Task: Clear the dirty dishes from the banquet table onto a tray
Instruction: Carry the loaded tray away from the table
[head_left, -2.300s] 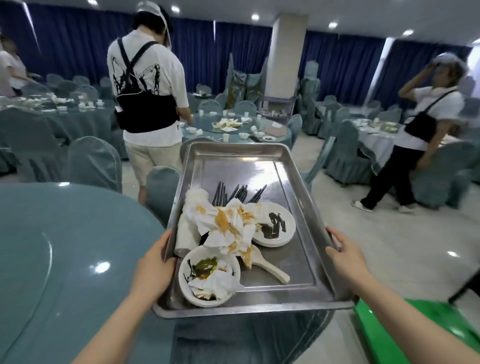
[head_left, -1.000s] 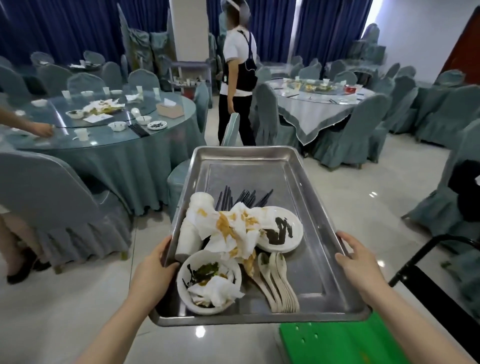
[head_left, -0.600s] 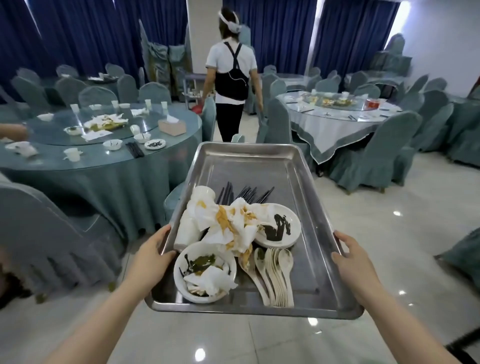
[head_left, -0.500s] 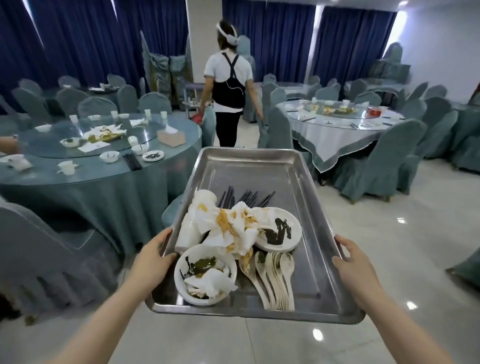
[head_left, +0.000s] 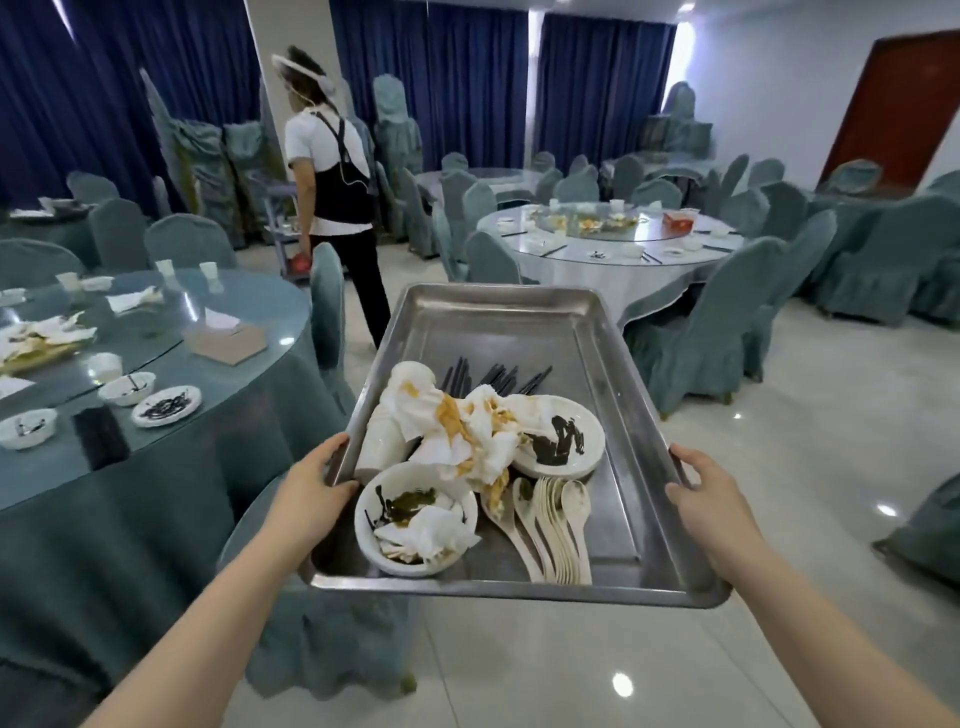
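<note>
Your left hand (head_left: 311, 499) at 8 o'clock and right hand (head_left: 711, 501) at 4 o'clock both grip, arms outstretched.

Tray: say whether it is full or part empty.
Part empty: the tray has dishes only at its near end, a bowl and spoons; the far half is bare.

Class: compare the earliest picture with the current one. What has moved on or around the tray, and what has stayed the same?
The tray, first over a round table, is now carried over open floor between tables. The spoons, first one showing, now lie fanned near the front edge. Unchanged: left hand and right hand grip the rims; bowl, plate, napkins and chopsticks keep their places.
</note>
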